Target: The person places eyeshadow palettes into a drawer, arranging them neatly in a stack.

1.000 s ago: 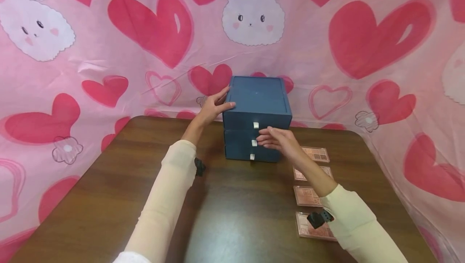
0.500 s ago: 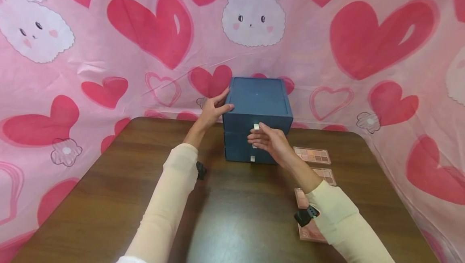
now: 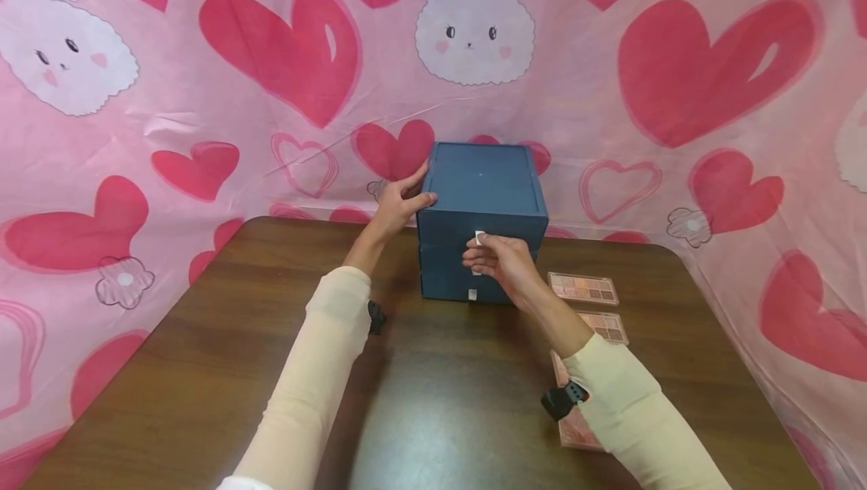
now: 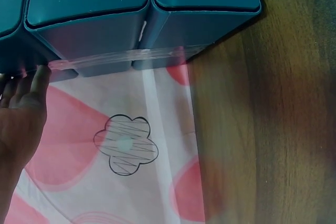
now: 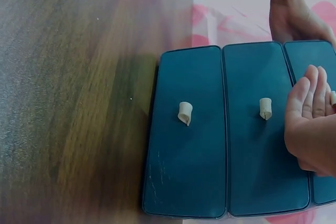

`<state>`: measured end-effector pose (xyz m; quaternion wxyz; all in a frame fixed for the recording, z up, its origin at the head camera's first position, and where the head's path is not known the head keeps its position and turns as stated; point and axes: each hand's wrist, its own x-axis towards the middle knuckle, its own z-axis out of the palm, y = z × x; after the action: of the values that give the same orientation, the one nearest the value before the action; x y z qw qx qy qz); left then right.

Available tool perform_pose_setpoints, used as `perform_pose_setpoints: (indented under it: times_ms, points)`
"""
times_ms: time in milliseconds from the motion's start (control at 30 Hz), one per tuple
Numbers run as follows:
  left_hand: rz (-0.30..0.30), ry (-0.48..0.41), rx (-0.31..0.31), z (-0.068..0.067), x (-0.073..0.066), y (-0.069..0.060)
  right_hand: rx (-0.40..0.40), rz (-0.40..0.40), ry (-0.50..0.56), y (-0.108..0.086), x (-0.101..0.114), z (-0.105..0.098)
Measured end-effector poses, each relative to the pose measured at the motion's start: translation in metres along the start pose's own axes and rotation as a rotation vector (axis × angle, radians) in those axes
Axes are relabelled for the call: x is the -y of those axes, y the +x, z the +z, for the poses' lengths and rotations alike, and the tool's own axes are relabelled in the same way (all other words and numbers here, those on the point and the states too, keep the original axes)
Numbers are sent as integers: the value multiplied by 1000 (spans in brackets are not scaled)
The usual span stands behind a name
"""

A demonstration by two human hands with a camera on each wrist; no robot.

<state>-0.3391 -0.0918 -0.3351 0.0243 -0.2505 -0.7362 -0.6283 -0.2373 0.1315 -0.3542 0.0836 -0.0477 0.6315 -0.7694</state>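
A blue three-drawer storage box [image 3: 484, 178] stands towards the back of the table, its drawers shut. My left hand [image 3: 398, 204] rests on its left upper edge, thumb on top. In the left wrist view the fingers [image 4: 39, 82] lie fairly straight against the side. At the front, my right hand [image 3: 508, 264] pinches the white pull tab [image 3: 479, 235] of the top drawer between thumb and index finger. Its other fingers [image 5: 308, 98] extend in front of the middle drawer's tab. In the right wrist view, the bottom drawer's tab [image 5: 185, 113] hangs free.
Eyeshadow palettes lie in a column on the right of the wooden table [image 3: 203, 354]: a far palette [image 3: 584, 288], another palette [image 3: 609, 327] nearer, and more partly hidden under my right forearm. A pink cloth [image 3: 271, 98] with hearts and rabbits hangs behind the table.
My right hand has moved left and slightly up from the box's front right, and its thumb and finger have closed on the top tab. My left hand stays in place.
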Motion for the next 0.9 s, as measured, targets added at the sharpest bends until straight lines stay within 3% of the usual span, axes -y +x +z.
perform_pose_setpoints:
  times_ms: [900]
  points:
    - [34,15,-46,4,3,-1,-18,-100,-49,-18,-15,8]
